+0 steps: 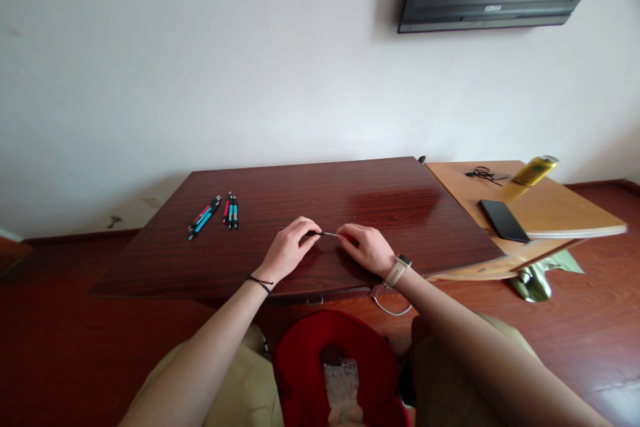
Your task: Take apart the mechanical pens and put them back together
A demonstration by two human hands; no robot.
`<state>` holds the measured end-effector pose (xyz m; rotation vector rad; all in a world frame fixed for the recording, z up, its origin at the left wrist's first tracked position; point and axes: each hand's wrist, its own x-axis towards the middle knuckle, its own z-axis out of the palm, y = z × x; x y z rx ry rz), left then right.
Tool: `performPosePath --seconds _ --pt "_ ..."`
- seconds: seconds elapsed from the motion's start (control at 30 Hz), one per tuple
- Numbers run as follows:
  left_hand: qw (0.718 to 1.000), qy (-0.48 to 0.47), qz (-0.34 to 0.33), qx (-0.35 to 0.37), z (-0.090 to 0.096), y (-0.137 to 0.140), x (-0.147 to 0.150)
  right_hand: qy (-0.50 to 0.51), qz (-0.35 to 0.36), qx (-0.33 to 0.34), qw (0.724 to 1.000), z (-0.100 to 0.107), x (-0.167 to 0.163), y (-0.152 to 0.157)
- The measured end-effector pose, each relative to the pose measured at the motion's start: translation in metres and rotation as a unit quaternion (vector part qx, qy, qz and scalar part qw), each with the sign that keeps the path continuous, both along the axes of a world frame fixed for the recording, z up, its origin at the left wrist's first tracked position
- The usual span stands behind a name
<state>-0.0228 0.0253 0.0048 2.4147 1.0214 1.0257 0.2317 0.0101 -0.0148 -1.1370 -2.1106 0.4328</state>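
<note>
Head camera, as I follow it from a distance: both bare hands work close together over the near edge of a dark red-brown wood-grain table (pixel 300 190). I have the left hand (pixel 293 247) pinched narrow, thumb and fingers holding a slim black pen-like piece (pixel 313 233) just above the tabletop. From its right end a thin silvery rod (pixel 329 234) runs across the gap to the right hand (pixel 367 247), whose thumb and fingers close narrowly on the rod's far right end; I cannot tell exactly what sits hidden under those fingertips. A black cord bracelet (pixel 260 283) circles the left wrist, a beige-strapped watch (pixel 397 271) the right.

At the table's left, a slanted bunch of blue, pink and black pens (pixel 204 220) lies near an upright row of three pink, blue and black pens (pixel 231 212). On a lighter wooden side table (pixel 565 210) to the right, I see a flat black phone (pixel 503 221) at the near side, with a coiled black cable (pixel 483 175) and a yellow metal can (pixel 535 171) farther back
</note>
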Motion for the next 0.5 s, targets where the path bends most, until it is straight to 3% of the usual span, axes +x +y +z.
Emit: performPosePath --seconds 0.5 --pt "0.999 0.001 -0.040 -0.017 0.001 -0.002 0.012 -0.011 0.030 0.003 0.999 -0.002 -0.001 0.000"
